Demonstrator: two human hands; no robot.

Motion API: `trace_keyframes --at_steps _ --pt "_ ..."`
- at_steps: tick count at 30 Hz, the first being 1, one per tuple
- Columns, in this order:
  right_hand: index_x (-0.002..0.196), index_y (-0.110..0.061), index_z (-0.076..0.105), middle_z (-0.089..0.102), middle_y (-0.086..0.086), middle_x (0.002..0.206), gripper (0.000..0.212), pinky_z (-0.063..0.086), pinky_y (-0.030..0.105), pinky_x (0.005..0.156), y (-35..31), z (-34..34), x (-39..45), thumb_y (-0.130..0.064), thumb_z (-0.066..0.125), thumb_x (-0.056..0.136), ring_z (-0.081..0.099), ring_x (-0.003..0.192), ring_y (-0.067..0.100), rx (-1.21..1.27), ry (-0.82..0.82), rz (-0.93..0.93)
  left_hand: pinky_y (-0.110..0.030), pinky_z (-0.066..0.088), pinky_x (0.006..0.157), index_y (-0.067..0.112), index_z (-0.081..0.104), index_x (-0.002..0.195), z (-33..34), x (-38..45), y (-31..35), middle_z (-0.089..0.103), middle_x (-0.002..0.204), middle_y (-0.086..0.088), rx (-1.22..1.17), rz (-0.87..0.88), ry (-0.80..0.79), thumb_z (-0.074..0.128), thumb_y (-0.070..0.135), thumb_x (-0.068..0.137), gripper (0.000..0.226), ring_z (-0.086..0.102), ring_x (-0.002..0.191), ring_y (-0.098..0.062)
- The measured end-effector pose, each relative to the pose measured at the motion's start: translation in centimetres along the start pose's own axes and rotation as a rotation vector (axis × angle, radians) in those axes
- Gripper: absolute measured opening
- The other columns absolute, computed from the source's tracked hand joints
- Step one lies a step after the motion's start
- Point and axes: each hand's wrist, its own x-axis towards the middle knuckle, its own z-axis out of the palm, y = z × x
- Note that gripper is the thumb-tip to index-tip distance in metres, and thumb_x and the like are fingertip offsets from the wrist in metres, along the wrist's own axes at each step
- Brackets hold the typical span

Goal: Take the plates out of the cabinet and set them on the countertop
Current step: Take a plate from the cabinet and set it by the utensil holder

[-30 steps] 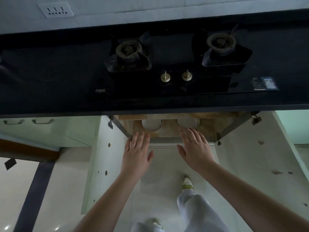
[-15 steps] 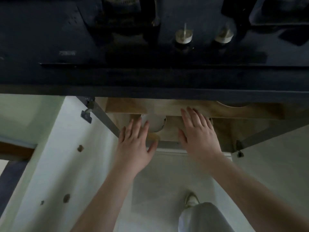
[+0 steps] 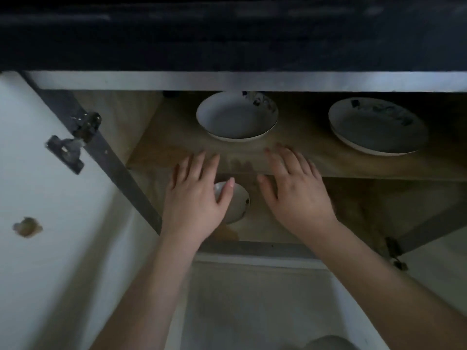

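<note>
Closer than before: your left hand (image 3: 194, 198) and right hand (image 3: 295, 195), fingers spread, empty, reach into the cabinet (image 3: 161, 150); two plates (image 3: 236, 117) (image 3: 376, 126) on its shelf, perhaps a bowl (image 3: 238, 200) below.

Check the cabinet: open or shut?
Open. The left door is swung aside, exposing the upper shelf with two plates.

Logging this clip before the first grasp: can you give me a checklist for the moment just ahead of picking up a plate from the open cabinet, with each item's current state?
1. Cabinet open, white left door swung aside: ok.
2. Round white plate at upper-shelf centre unobstructed: ok.
3. Second white patterned plate on the right unobstructed: ok.
4. Left hand empty, fingers spread: ok.
5. Right hand empty, fingers spread: ok.
6. Small white dish on the lower shelf, partly hidden by the left hand, whole: cannot tell.
</note>
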Motion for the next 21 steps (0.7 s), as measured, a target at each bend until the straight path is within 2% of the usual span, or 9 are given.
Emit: trace_keyframes --at_steps 2,7,10,15,19,21 --pt "0.144 -0.018 0.042 0.045 0.010 0.149 0.053 0.027 0.043 0.114 -0.1 1.0 0.2 -0.046 0.034 0.099 0.038 0.139 0.028 -0.006 0.036 -0.022 -0.049 0.020 0.117 0.021 0.034 0.151 0.6 0.3 -0.1 0.037 0.158 -0.008 -0.004 0.022 0.059 0.026 0.059 0.098 0.066 0.029 0.146 -0.031" --pt "0.144 -0.017 0.042 0.044 0.010 0.149 0.053 0.028 0.042 0.114 -0.2 2.8 0.7 -0.045 0.037 0.099 0.038 0.139 0.027 -0.030 0.094 -0.044 -0.051 0.020 0.118 0.021 0.031 0.152 1.6 1.7 -0.6 0.034 0.160 -0.007 0.019 0.053 0.097 0.020 0.061 0.096 0.069 0.024 0.148 -0.028" --pt "0.143 -0.017 0.043 0.047 0.011 0.147 0.055 0.033 0.044 0.111 -0.4 3.4 1.4 -0.048 0.035 0.098 0.041 0.136 0.028 -0.054 0.143 -0.039 -0.051 0.021 0.118 0.022 0.029 0.153 1.8 2.9 -1.1 0.033 0.159 -0.007 0.001 0.063 0.131 0.022 0.059 0.098 0.067 0.025 0.148 -0.028" --pt "0.139 -0.023 0.044 0.050 0.009 0.143 0.052 0.038 0.047 0.106 -0.1 3.9 3.4 -0.050 0.032 0.096 0.046 0.132 0.029 -0.058 0.166 -0.025 -0.051 0.030 0.116 0.020 0.030 0.152 2.3 3.9 -1.2 0.037 0.156 -0.008 -0.025 0.052 0.163 0.026 0.055 0.100 0.063 0.031 0.144 -0.029" --pt "0.142 -0.027 0.041 0.044 0.008 0.146 0.051 0.041 0.047 0.103 1.1 3.5 5.9 -0.050 0.032 0.097 0.044 0.132 0.029 0.035 0.070 0.079 -0.048 0.037 0.109 0.027 0.024 0.154 2.6 5.2 -1.7 0.033 0.158 -0.008 -0.214 -0.035 0.129 0.031 0.055 0.100 0.061 0.032 0.144 -0.030" --pt "0.142 -0.027 0.043 0.044 0.008 0.144 0.047 0.045 0.041 0.099 1.8 3.2 7.3 -0.044 0.038 0.099 0.047 0.127 0.027 0.266 0.002 0.170 -0.039 0.045 0.094 0.033 0.024 0.154 2.2 6.5 -2.1 0.038 0.156 -0.005 -0.428 -0.120 0.108 0.033 0.058 0.099 0.060 0.044 0.136 -0.027"
